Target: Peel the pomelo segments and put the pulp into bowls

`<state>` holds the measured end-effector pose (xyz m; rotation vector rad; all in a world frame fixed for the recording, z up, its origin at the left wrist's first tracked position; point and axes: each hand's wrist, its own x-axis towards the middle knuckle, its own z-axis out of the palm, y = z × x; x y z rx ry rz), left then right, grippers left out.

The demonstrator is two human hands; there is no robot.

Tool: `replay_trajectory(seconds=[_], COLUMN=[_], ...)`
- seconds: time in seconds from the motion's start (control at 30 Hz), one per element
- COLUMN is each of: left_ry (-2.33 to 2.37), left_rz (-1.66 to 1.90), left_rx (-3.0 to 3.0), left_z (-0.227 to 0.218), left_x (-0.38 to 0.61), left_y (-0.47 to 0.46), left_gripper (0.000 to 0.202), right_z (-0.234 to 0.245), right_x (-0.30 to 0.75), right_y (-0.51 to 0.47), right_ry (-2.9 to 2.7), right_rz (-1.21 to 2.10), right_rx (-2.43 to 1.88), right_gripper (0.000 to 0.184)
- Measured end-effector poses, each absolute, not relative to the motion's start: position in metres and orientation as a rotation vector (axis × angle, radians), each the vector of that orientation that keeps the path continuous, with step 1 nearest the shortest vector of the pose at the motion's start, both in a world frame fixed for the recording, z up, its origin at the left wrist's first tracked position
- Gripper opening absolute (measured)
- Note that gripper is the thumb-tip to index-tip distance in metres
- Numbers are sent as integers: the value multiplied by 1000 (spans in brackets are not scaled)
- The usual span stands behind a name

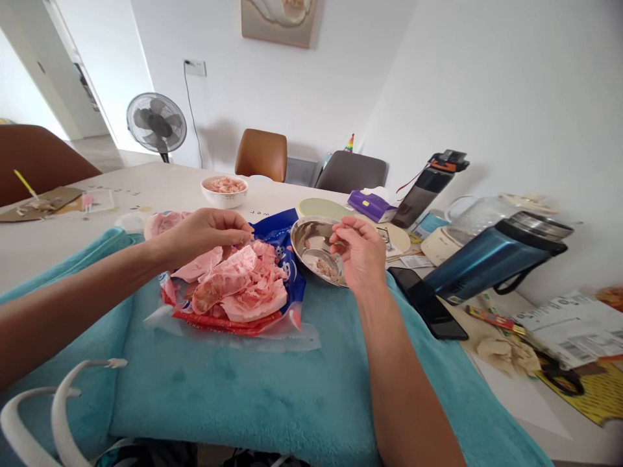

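A pile of pink raw meat slices (241, 282) lies on an opened red and blue plastic package (280, 243) on a teal towel (253, 389). My left hand (207, 233) hovers over the meat, its fingers pinched together on something I cannot make out. My right hand (357, 253) is over the near rim of a steel bowl (311, 237) that holds a few meat scraps (328, 269); its fingers are curled and pinched, and what they hold is too small to name.
A white bowl of meat (224, 189) stands further back. To the right are a dark phone (428, 305), a blue kettle (491, 256), a black bottle (426, 188), a purple tissue box (372, 204) and papers (569, 331). Chairs (261, 154) and a fan (156, 123) stand behind the table.
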<state>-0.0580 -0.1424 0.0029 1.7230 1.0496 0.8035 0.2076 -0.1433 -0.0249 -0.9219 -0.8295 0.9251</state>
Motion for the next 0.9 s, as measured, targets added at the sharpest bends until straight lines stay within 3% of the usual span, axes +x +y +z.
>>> replay_trajectory(seconds=[0.23, 0.4, 0.77, 0.9], left_ry=[1173, 1255, 1321, 1331], left_rz=[766, 783, 1000, 1018], left_rx=[1984, 2037, 1974, 1944], left_z=[-13, -28, -36, -41], left_x=[-68, -74, -74, -74], left_y=[-140, -133, -133, -136], left_gripper=[11, 24, 28, 32], right_z=[-27, -27, -27, -25], right_x=[207, 203, 208, 210], right_y=[-142, -144, -142, -143], right_ry=[-803, -802, -684, -618], right_rz=[1000, 999, 1184, 1280], right_rx=[-946, -956, -947, -907], right_gripper=[14, 10, 5, 10])
